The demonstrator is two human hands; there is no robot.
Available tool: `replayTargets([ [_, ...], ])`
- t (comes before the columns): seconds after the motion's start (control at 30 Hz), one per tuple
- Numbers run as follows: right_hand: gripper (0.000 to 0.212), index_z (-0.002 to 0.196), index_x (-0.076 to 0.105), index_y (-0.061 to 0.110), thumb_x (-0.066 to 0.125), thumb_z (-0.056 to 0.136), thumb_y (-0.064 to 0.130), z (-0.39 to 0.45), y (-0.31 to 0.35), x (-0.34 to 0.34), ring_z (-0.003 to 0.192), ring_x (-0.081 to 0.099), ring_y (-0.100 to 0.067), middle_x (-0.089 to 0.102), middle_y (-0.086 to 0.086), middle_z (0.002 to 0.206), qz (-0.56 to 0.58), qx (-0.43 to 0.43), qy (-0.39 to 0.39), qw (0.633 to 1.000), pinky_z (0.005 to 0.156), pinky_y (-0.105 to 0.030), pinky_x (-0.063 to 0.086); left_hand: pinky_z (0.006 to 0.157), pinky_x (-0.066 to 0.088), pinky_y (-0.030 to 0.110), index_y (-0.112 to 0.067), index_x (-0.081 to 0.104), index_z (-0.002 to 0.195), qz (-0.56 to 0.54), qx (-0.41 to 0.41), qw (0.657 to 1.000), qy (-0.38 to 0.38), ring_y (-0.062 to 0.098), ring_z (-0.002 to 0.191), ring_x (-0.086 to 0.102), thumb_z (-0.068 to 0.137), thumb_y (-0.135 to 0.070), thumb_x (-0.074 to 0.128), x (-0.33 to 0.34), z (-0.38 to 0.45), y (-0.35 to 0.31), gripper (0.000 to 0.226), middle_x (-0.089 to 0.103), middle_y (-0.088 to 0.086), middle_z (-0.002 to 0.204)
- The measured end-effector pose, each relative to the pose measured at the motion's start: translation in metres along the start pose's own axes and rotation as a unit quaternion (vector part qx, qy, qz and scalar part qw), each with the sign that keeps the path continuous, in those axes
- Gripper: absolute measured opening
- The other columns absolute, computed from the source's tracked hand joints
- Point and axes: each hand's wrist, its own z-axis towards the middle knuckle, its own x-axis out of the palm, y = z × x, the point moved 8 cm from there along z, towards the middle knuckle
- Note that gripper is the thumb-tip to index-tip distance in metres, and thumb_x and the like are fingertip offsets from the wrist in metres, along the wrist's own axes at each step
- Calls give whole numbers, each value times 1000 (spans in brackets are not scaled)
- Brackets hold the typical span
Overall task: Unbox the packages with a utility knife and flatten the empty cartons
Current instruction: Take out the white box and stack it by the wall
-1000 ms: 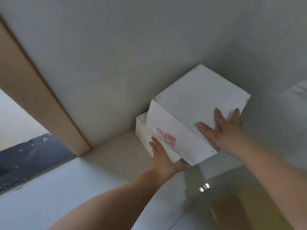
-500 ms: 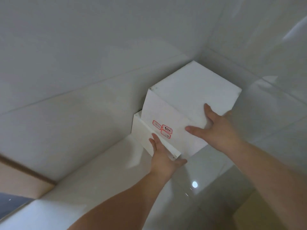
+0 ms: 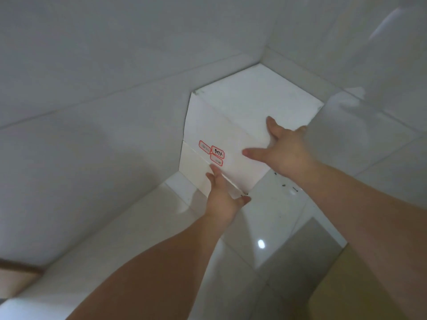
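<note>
Standing in the far corner where two pale grey-white walls [image 3: 115,65] meet, a white rectangular cardboard carton [image 3: 251,105] rests on the glossy white tiled floor [image 3: 272,218], its far sides close against both walls. A second, flatter white cardboard piece [image 3: 196,167] leans against the carton's near-left face, low down and touching it; whether it is a separate box or a loose flap cannot be told. Three small red-bordered labels [image 3: 211,153] sit together on the carton's near-left face, one bearing dark handwritten marks.

The left hand [image 3: 223,195] reaches in from the near side with its fingers straight and pressed flat against the flatter piece just below the labels, the thumb spread out to the right near the bottom edge; it grasps nothing. The right hand [image 3: 284,151] lies spread over the carton's near top edge, fingers extended onto the top surface and the thumb stretched left across the near-left face, resting on the cardboard with the palm rather than curling round it. Both bare forearms stretch in from the near side of the scene.

A few small dark specks [image 3: 285,184] lie on the tiles just right of the carton's near corner. A bright spot of reflected light [image 3: 261,244] shows on the floor nearer in. At the near right a tan brown cardboard surface [image 3: 360,287] enters the view, and at the near left a strip of beige-brown edge [image 3: 16,277] shows.
</note>
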Motion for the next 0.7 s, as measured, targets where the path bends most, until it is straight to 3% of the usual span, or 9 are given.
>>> replayTargets([
  [0.1, 100, 152, 16, 30, 75, 74, 51, 3, -4, 4, 142, 23, -38, 22, -25, 143, -16, 10, 7, 1000, 112, -38, 32, 108, 19, 21, -28, -26, 146, -22, 3, 999, -27, 16, 146, 2, 72, -23, 83, 1, 2, -2, 131, -18, 6, 158],
  [0.2, 108, 151, 14, 37, 80, 67, 51, 2, -14, 2, 128, 44, -39, -1, -25, 152, -14, 19, 30, 999, 102, -43, 45, 114, 25, 32, -32, -25, 146, -24, -12, 998, -50, 20, 145, 17, 69, -28, 85, 1, 2, 2, 134, 0, 2, 161],
  [0.3, 121, 152, 10, 35, 82, 56, 51, 3, -23, -1, 131, 42, -32, 23, -19, 151, -11, 12, 48, 999, 106, -41, 41, 114, 22, 28, -20, -18, 149, 10, -5, 999, -44, 19, 145, 17, 71, -31, 83, -1, -2, 5, 128, -2, 2, 161],
  [0.37, 116, 153, 9, 27, 82, 64, 41, 5, -25, -2, 139, 30, -25, 38, -11, 146, 4, -3, 56, 998, 111, -37, 33, 115, 21, 28, -17, -12, 151, 13, 5, 999, -44, 19, 145, 16, 72, -28, 82, -2, -2, 5, 123, -2, 3, 161],
  [0.43, 110, 153, 10, 25, 80, 70, 40, 6, -27, -2, 139, 28, -22, 40, -7, 146, -13, -13, 56, 998, 110, -35, 32, 113, 20, 22, -15, -8, 152, 20, 1, 998, -52, 16, 145, 16, 70, -28, 84, -3, 2, 8, 124, -2, 3, 161],
  [0.57, 108, 151, 9, 38, 77, 69, 52, 3, -25, -4, 126, 46, -29, 41, -11, 140, -29, -10, 23, 999, 103, -39, 42, 106, 14, 14, -10, -10, 151, 59, 7, 997, -44, 16, 146, 10, 70, -31, 84, -4, 9, 2, 125, -10, 8, 159],
  [0.63, 109, 152, 5, 34, 75, 71, 52, 2, -23, -3, 129, 42, -29, 39, -13, 143, -69, -11, 36, 997, 106, -38, 38, 109, 14, 18, -10, -12, 150, 80, 7, 996, -45, 18, 146, 8, 72, -34, 81, -4, 5, 0, 124, -12, 11, 159],
  [0.7, 109, 153, 1, 30, 71, 74, 55, 1, -19, -7, 133, 37, -31, 36, -15, 147, -135, -16, 59, 989, 107, -38, 36, 116, 20, 34, -10, -14, 150, 106, -1, 993, -56, 25, 146, 14, 74, -40, 79, -4, -4, -3, 124, -15, 15, 158],
])
